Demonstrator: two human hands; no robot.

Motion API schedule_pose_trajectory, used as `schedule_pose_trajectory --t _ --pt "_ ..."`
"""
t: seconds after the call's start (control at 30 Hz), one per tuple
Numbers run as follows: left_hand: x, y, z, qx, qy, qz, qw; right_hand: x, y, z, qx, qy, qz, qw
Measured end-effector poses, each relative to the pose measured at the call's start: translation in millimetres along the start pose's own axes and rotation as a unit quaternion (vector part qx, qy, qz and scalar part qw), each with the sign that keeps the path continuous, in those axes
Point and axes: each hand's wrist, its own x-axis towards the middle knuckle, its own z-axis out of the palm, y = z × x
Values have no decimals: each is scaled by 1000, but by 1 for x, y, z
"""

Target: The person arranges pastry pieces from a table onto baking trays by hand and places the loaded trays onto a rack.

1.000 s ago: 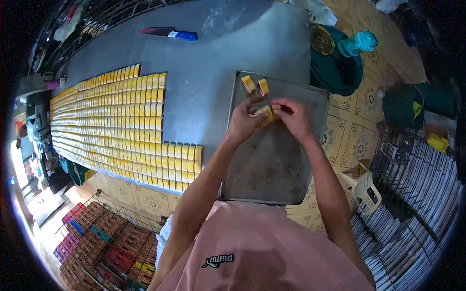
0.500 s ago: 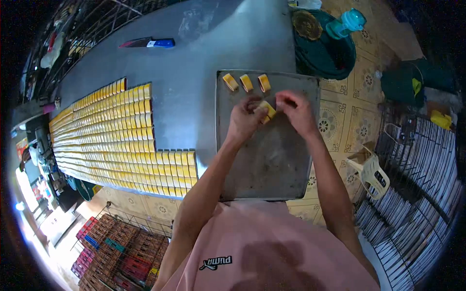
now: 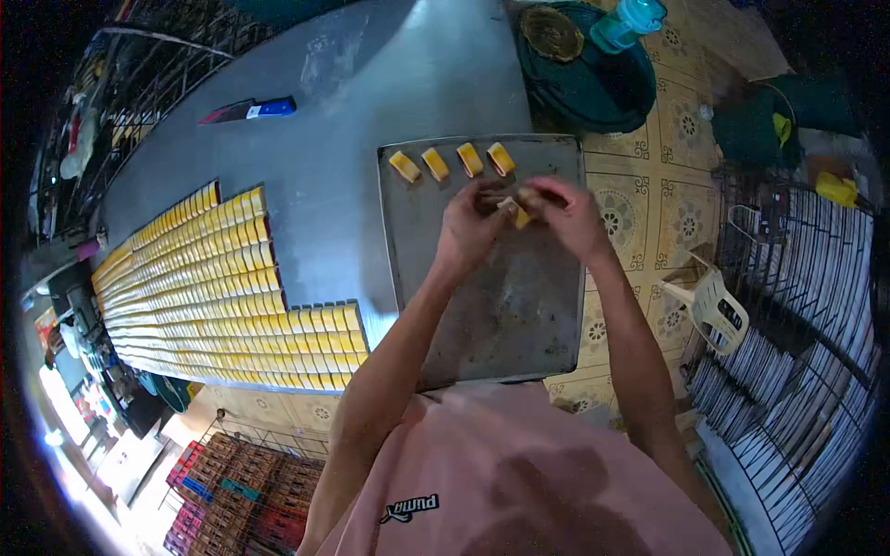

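Observation:
My left hand (image 3: 471, 224) is closed on a small yellow pastry piece (image 3: 522, 219) above the dark metal baking tray (image 3: 482, 320). My right hand (image 3: 570, 221) meets it from the other side, with thumb and fingers pinched at the piece's edge. Those fingertips are slightly blurred and partly cover the pastry. Along the tray's far edge lies a row of several yellow pastry pieces (image 3: 470, 159), tilted and spaced apart, with a dark reddish filling showing at some ends.
Left of the tray, long rows of cut pastry pieces (image 3: 204, 287) cover the grey table (image 3: 324, 213). A blue-handled knife (image 3: 271, 108) lies beyond them. Off the table's right side stand a green bin (image 3: 593, 88) holding a turquoise container (image 3: 630, 23), a white plastic chair (image 3: 714, 310) and wire racks (image 3: 797, 343).
Another pastry piece now sits in the row on the tray. My right hand's fingers have come in against the piece in my left hand. The view has shifted slightly.

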Motion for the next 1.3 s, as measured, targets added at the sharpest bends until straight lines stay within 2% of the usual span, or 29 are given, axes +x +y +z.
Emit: schedule_pose_trajectory --t 0.03,0.07,0.1,0.13,0.17,0.2,0.23,0.27,0.3,0.37,0.4,0.43,0.5,0.6,0.7,0.77,0.87,0.9,0.97,1.0,1.03,1.1,1.13,1.17,1.2,1.23,1.3 --pt "3 5 7 2 -3 -2 1000 2 2 -6 -27 59 35 997" --pt "6 10 14 76 40 5 996 5 4 -14 -23 61 38 997" --pt "9 19 19 150 81 12 985 12 1 -24 12 122 30 992" --pt "19 24 21 154 76 13 985 20 2 -32 45 184 19 982" --pt "31 30 26 233 83 92 965 27 7 -36 46 192 21 980" --pt "43 34 32 306 88 173 932 34 16 -39 -18 144 -4 989" --pt "52 35 36 305 79 178 932 42 26 -41 -83 95 -28 992" --pt "61 34 37 437 92 212 869 48 42 -39 -226 98 -152 957" --pt "65 34 35 558 107 244 786 42 36 -37 -228 108 -150 956" --pt "59 44 27 544 137 285 777 29 19 -27 -152 199 -108 962" --pt "41 52 19 486 164 253 820 17 19 -22 -149 249 -119 949" --pt "18 55 8 426 188 214 859 -4 17 -11 -143 248 -111 952" --pt "-14 27 -36 376 207 200 881 -31 7 6 -113 230 -73 964" --pt "-79 -23 -106 340 234 153 898 -70 4 59 -80 147 -57 984" --pt "-151 -21 -170 320 250 75 911 -95 -19 123 1 49 -50 998" --pt "-184 -24 -221 329 263 61 905 -95 -38 160 30 5 -42 999" --pt "-211 -22 -297 412 193 72 888 -97 -73 212 7 -124 -37 992" --pt "-216 -13 -308 373 172 7 912 -92 -82 233 -11 -139 -60 988" --pt "-212 -13 -328 498 60 -18 865 -78 -75 289 -99 -132 -144 976" --pt "-210 -6 -329 491 62 -14 869 -72 -67 315 -165 -107 -204 959" --pt "-207 3 -325 518 34 -2 855 -71 -75 331 -174 -107 -202 958" --pt "-208 2 -320 538 0 17 842 -71 -86 354 -299 -143 -240 912" --pt "-209 -3 -320 533 -27 12 846 -68 -81 356 -309 -139 -236 911" --pt "-210 -7 -320 526 -52 6 849 -64 -71 352 -262 -183 -205 925" --pt "-217 -18 -318 432 -44 18 900 -62 -65 345 -214 -225 -173 935" --pt "-221 -21 -313 426 -47 28 903 -67 -67 334 -225 -220 -172 933" --pt "-221 -29 -297 336 55 -8 940 -87 -72 316 -184 -72 -89 976"
